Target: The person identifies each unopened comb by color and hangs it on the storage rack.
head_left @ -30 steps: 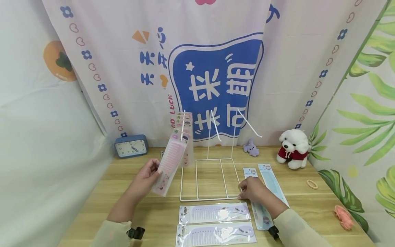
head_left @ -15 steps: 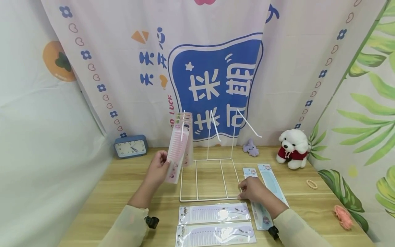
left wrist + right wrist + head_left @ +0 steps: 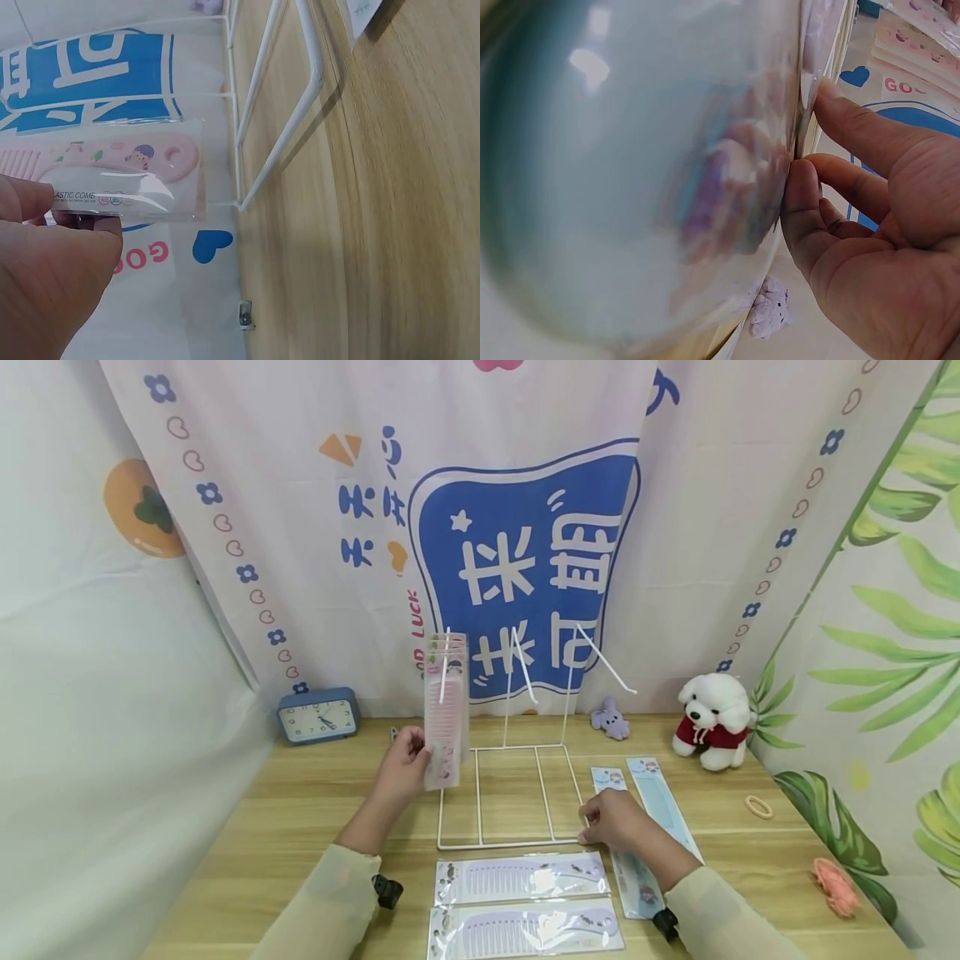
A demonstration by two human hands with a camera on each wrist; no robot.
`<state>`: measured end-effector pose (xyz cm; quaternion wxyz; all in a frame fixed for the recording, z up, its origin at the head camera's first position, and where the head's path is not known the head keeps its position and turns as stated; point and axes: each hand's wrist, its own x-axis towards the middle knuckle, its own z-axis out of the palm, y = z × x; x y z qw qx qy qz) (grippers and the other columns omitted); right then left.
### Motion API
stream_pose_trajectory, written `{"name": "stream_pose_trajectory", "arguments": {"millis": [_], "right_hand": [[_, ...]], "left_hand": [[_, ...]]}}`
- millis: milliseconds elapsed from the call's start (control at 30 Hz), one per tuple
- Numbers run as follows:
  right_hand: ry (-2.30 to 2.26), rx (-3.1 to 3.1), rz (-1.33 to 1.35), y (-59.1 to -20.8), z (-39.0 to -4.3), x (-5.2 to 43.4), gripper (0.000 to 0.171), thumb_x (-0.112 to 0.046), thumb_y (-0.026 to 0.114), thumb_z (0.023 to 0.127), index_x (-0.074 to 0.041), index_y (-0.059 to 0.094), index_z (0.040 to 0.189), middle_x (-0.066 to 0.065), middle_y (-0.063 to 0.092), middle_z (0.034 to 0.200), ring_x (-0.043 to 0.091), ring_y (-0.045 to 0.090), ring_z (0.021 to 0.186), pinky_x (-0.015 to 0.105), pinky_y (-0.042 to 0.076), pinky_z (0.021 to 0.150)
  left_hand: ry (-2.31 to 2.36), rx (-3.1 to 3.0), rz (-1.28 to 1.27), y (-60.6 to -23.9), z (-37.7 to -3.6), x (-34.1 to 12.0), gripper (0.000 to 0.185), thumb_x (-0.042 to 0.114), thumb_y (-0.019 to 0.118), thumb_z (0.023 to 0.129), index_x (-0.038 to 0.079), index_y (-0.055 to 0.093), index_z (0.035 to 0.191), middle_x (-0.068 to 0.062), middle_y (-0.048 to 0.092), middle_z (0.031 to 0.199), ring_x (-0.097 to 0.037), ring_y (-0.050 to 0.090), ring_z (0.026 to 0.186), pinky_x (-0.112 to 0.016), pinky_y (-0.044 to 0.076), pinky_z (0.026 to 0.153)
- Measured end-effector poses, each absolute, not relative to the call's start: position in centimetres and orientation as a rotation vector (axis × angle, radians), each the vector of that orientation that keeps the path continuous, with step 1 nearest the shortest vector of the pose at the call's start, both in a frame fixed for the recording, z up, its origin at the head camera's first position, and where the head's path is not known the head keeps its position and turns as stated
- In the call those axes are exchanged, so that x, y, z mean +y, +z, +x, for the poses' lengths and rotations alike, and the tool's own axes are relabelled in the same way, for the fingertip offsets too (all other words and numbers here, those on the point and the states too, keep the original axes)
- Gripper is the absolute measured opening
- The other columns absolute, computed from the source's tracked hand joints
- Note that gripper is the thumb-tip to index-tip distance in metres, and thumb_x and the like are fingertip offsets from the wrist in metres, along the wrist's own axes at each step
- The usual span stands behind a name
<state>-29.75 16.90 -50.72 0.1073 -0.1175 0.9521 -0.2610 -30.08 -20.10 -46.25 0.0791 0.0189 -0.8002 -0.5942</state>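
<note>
pinching a packaged pink comb [image 3: 444,727] hung on the wire rack [image 3: 510,793], left grip [image 3: 405,766]; right grip [image 3: 611,820], fingers relaxed, touches the rack's base.

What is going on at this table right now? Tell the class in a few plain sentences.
A person is working at a white wire rack on a wooden table. The left hand pinches the lower end of a packaged pink comb hanging with others on the rack's left hook. The right hand rests at the rack's front right corner, touching its base. Two purple combs lie in front of the rack, and blue combs lie to its right.
</note>
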Motion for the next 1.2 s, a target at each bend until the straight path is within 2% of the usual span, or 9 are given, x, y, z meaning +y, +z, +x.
{"name": "stream_pose_trajectory", "arguments": {"millis": [167,367,700,867,1000,1100,1200], "right_hand": [[-0.779,2.807,-0.348,-51.0,-29.7,17.0,0.02,-0.014,0.096,0.084,-0.012,0.078,0.092,-0.001,0.057,0.073,0.016,0.052,0.074,0.031,0.041,0.068],[-0.79,2.811,-0.372,-51.0,-29.6,16.9,0.025,-0.013,0.095,0.084,-0.014,0.071,0.081,-0.002,0.052,0.069,0.015,0.049,0.07,0.029,0.037,0.064],[-0.811,2.808,-0.366,-50.9,-29.4,16.9,0.025,-0.013,0.096,0.084,-0.014,0.071,0.08,-0.004,0.05,0.067,0.013,0.047,0.067,0.028,0.036,0.062],[-0.803,2.805,-0.363,-50.9,-29.5,17.0,0.022,-0.014,0.096,0.084,-0.013,0.074,0.084,-0.003,0.052,0.069,0.014,0.048,0.069,0.029,0.037,0.064],[-0.79,2.806,-0.38,-50.9,-29.5,17.1,0.024,-0.015,0.095,0.084,-0.013,0.072,0.08,-0.004,0.048,0.066,0.013,0.045,0.066,0.028,0.035,0.062],[-0.788,2.807,-0.406,-50.9,-29.5,17.1,0.032,-0.015,0.095,0.085,-0.014,0.065,0.073,-0.005,0.045,0.064,0.012,0.041,0.063,0.027,0.032,0.06],[-0.803,2.806,-0.417,-50.8,-29.5,17.1,0.039,-0.014,0.095,0.085,-0.016,0.059,0.07,-0.005,0.044,0.063,0.012,0.04,0.062,0.026,0.03,0.059]], "left_hand": [[-1.772,-2.4,0.052,-46.5,-30.4,-19.7,0.016,0.002,0.052,0.111,-0.001,0.053,0.127,-0.026,0.063,0.135,-0.039,0.061,0.131,-0.057,0.053,0.117],[-1.799,-2.401,0.078,-46.6,-30.7,-19.6,0.018,0.003,0.052,0.112,0.0,0.053,0.13,-0.023,0.062,0.136,-0.037,0.06,0.132,-0.055,0.052,0.119],[-1.782,-2.414,0.076,-46.6,-30.8,-19.8,0.018,0.004,0.053,0.112,0.0,0.053,0.13,-0.023,0.061,0.136,-0.037,0.06,0.132,-0.055,0.052,0.119],[-1.719,-2.42,0.102,-47.3,-30.4,-20.3,0.02,0.007,0.06,0.11,0.0,0.058,0.129,-0.023,0.065,0.133,-0.036,0.063,0.13,-0.051,0.055,0.116],[-1.65,-2.437,0.121,-48.3,-30.0,-21.0,0.019,0.006,0.066,0.107,-0.002,0.064,0.125,-0.022,0.068,0.126,-0.034,0.066,0.121,-0.044,0.058,0.108],[-1.52,-2.56,0.081,-49.2,-29.4,-21.6,0.019,0.004,0.071,0.104,-0.004,0.067,0.12,-0.021,0.071,0.119,-0.033,0.068,0.114,-0.045,0.06,0.103],[-1.356,-2.781,-0.028,-50.0,-28.7,-22.0,0.026,0.008,0.076,0.101,-0.003,0.07,0.123,-0.017,0.075,0.121,-0.033,0.07,0.118,-0.051,0.06,0.107]]}}
